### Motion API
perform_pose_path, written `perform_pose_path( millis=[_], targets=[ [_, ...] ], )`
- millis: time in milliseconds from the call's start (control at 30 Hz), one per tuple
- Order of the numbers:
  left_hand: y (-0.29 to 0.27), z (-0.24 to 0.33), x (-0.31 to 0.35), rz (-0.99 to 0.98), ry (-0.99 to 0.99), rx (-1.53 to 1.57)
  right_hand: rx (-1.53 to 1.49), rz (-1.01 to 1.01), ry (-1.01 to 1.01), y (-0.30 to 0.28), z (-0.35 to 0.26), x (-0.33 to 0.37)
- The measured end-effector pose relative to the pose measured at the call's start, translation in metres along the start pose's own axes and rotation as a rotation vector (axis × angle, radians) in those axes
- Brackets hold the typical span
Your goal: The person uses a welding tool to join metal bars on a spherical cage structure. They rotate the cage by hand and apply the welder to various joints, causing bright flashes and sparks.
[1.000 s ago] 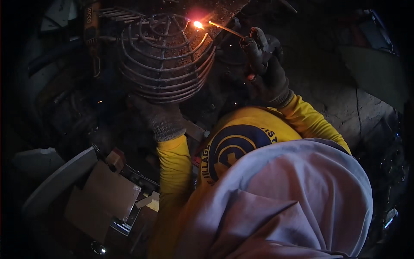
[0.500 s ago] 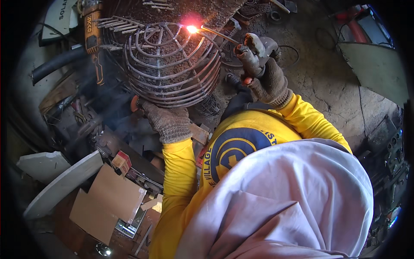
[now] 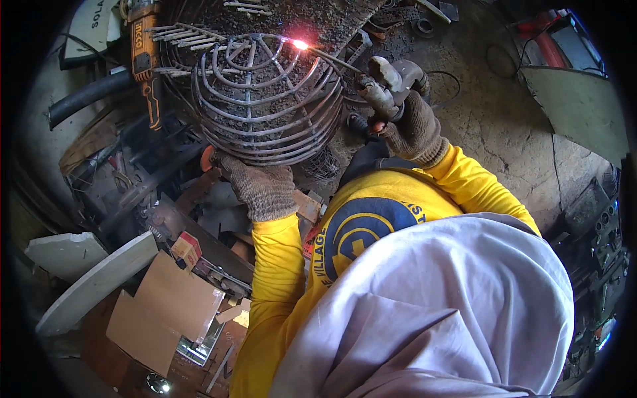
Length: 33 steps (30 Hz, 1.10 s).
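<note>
Glare is the big problem here, since the pinkish-white glow (image 3: 300, 44) on the upper right of the round steel-rod cage (image 3: 249, 113) swallows the exact spot where the welding electrode (image 3: 340, 62) meets it, so I can't say which rod or ring is under the tip. The cage sits over the near edge of a grimy worktable (image 3: 332, 20), bars bowed out toward the wearer, and its far underside is lost among dark clutter. Right hand (image 3: 417, 129), in a brown knit glove, is clenched around a chunky electrode holder (image 3: 385, 96) with scorched, pale-edged ends; it's up to the right of the cage, well apart from the bars, wrist tipped so the electrode slants up and left. That forearm angles in from the right in a yellow sleeve (image 3: 488, 179), its elbow end tucked behind the big pale lilac cloth (image 3: 438, 305) that blocks most of the bottom (basically half my view is laundry). Left arm runs nearly straight up, and the left hand (image 3: 262, 189), gloved too, is at the cage's lower left edge, back of the glove facing up. Its fingertips are hard to make out against the dark junk, so I can't tell if it's gripping a bar or just resting there; a curved orange piece (image 3: 208, 158) pokes out beside it. An orange-and-black power tool (image 3: 142, 53) is cut off by the top edge, and the fisheye rim blacks out the corners.
</note>
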<state>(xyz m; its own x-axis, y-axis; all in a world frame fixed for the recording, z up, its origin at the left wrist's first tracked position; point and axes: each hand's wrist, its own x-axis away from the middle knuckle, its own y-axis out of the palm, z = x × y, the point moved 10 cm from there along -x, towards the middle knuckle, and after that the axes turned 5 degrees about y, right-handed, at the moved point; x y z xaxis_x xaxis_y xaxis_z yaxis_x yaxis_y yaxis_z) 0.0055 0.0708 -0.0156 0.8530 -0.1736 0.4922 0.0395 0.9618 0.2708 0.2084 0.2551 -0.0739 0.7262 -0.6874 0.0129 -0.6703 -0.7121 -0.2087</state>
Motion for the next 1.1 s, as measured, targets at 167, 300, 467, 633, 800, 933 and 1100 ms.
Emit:
perform_pose_path(
  millis=[167, 300, 467, 633, 800, 933, 1100],
  targets=[
    [-0.001, 0.001, 0.000, 0.000, 0.022, 0.010, 0.013, 0.023, 0.008, -0.003, -0.001, 0.001],
    [-0.001, 0.001, 0.000, 0.005, 0.010, 0.007, 0.092, 0.029, -0.060, -0.006, -0.011, -0.002],
    [-0.008, -0.002, 0.002, 0.079, 0.044, -0.039, -0.200, -0.066, -0.182, -0.002, -0.052, -0.020],
    [-0.011, -0.007, 0.002, 0.045, 0.018, -0.006, -0.608, -0.149, -0.048, 0.005, -0.037, -0.024],
    [-0.016, -0.012, 0.002, -0.005, -0.026, 0.030, -0.400, -0.132, -0.072, 0.001, -0.038, -0.021],
    [-0.016, -0.014, 0.005, -0.100, -0.033, 0.085, -0.121, -0.140, -0.152, -0.003, -0.050, -0.019],
    [0.004, -0.017, 0.002, -0.348, -0.088, 0.233, 0.243, -0.033, -0.337, -0.014, -0.078, -0.018]
  ],
)
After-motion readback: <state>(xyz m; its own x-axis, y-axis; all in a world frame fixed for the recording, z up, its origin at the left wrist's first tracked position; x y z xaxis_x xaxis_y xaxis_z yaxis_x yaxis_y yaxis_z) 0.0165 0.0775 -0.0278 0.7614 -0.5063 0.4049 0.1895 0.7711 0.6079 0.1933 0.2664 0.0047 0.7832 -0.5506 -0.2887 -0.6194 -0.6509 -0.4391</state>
